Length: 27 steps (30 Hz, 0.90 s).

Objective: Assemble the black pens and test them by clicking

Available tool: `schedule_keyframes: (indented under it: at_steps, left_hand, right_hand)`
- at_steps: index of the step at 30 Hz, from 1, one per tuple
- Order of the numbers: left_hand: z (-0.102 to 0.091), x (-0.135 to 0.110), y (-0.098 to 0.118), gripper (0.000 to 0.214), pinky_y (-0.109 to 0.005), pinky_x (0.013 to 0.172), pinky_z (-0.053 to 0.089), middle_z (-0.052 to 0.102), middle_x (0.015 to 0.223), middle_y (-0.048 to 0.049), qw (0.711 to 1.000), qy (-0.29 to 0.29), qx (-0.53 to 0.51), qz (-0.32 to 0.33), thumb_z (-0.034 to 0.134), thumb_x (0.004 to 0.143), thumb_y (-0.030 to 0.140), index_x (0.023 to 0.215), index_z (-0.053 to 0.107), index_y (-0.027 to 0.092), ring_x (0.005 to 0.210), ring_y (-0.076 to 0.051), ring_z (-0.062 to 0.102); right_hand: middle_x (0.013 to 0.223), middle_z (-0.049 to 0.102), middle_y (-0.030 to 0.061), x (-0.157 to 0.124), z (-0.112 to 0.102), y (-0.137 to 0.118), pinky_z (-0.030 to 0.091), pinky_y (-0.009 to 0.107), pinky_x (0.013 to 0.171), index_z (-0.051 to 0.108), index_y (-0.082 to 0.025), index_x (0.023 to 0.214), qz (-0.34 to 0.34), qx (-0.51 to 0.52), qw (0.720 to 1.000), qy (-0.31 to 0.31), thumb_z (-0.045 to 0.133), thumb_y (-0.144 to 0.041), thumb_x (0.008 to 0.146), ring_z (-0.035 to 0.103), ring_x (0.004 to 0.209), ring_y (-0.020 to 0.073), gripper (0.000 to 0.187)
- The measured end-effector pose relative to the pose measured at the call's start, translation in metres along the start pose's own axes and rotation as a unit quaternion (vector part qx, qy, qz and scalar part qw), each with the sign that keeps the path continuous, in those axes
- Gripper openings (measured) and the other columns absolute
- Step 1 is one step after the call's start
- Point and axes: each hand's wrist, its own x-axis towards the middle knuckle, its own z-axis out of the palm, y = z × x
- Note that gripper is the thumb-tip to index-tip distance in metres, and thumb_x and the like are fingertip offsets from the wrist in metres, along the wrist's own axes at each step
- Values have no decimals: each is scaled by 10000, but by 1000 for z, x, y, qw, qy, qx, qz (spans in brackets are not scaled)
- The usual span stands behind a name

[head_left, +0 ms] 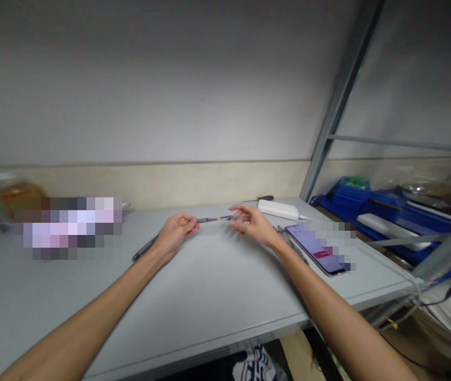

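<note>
While raised a little above a pale grey tabletop (pixel 209 296), held between both hands: a thin grey metal rod-shaped tool with a small yellow band (pixel 217 218). Pinched at its left end between thumb and fingertips of the left hand (pixel 175 232), the other fingers curled in. Met at its right end by the right hand (pixel 252 225), thumb and forefinger closing lightly on the tip, remaining fingers loosely spread. A two-ended hold, seemingly to keep so slim a piece steady and off the surface.

Long axis running left to right, nearly level, rising very slightly toward the right. Working end not discernible through the blur.

Behind the left wrist, a dark grey pen-like shaft (pixel 144 250) slanting down and left over the table; whether joined to the tool, cannot tell. Beside the right forearm, lying flat, a smartphone with lit purple screen (pixel 312 246). Beyond the right hand, a white oblong plastic device (pixel 278 210) and a black-handled screwdriver (pixel 260 199).
</note>
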Motion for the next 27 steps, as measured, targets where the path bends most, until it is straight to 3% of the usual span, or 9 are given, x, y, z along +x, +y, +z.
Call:
schedule_keyframes:
  at_steps: [4, 7, 13, 17, 20, 22, 24, 27]
  left_hand:
    - [0, -2, 1, 335, -208, 536, 379, 606, 575, -9, 1000, -8, -17, -19, 753, 502, 356, 649, 554, 130, 514, -68, 486]
    - [1, -3, 4, 315, -208, 530, 372, 610, 581, -15, 1000, -6, -6, -9, 745, 518, 341, 644, 549, 129, 514, -68, 486]
    - [1, -3, 10, 285, -195, 508, 359, 571, 532, 6, 998, 5, -38, -55, 747, 505, 276, 614, 530, 127, 488, -57, 471]
    - [0, -3, 9, 288, -207, 526, 373, 574, 530, 2, 998, 4, -32, -57, 742, 508, 293, 612, 527, 134, 499, -71, 490]
    - [0, -6, 10, 266, -225, 554, 382, 606, 563, -14, 998, 7, 53, 20, 715, 558, 321, 638, 528, 148, 544, -104, 528]
    - [1, -10, 12, 197, -247, 597, 402, 627, 607, -23, 986, 14, 136, 95, 667, 627, 307, 670, 540, 162, 604, -135, 563]
    - [1, -15, 16, 107, -273, 654, 418, 644, 679, -34, 954, 22, 235, 183, 603, 698, 276, 687, 563, 176, 670, -157, 578]
    - [0, -21, 21, 99, -296, 726, 425, 641, 753, -44, 884, 2, 348, 311, 522, 759, 221, 696, 595, 196, 744, -174, 568]
  right_hand:
    - [505, 508, -43, -1, 3, 0, 403, 214, 446, 584, -145, 771, 19, -27, 999, -9, 574, -383, 760, 482, 399, 83, 238]
    - [434, 461, -39, -2, 5, 1, 320, 195, 353, 544, -147, 636, 79, -30, 995, -43, 448, -475, 824, 414, 332, 73, 390]
    - [636, 585, -12, -3, 3, -1, 395, 215, 484, 612, -165, 972, -33, -91, 995, 12, 628, -355, 723, 499, 462, 90, 314]
    - [503, 522, -28, -4, 5, -4, 360, 215, 493, 640, -150, 789, -32, -125, 992, 13, 555, -322, 775, 456, 456, 92, 193]
    - [468, 490, -35, -4, 6, -5, 311, 202, 447, 617, -138, 700, 10, -74, 997, -17, 517, -372, 798, 410, 421, 75, 273]
    - [447, 444, -53, -4, 5, -4, 254, 187, 397, 593, -133, 673, 69, 13, 997, -43, 531, -404, 783, 350, 383, 57, 299]
    - [436, 379, -79, -3, 2, -2, 180, 170, 355, 567, -132, 674, 134, 136, 979, -77, 580, -403, 748, 269, 355, 37, 281]
    - [423, 286, -110, 0, -3, 2, 98, 143, 323, 536, -126, 665, 211, 296, 925, -112, 609, -315, 739, 158, 339, 14, 216]
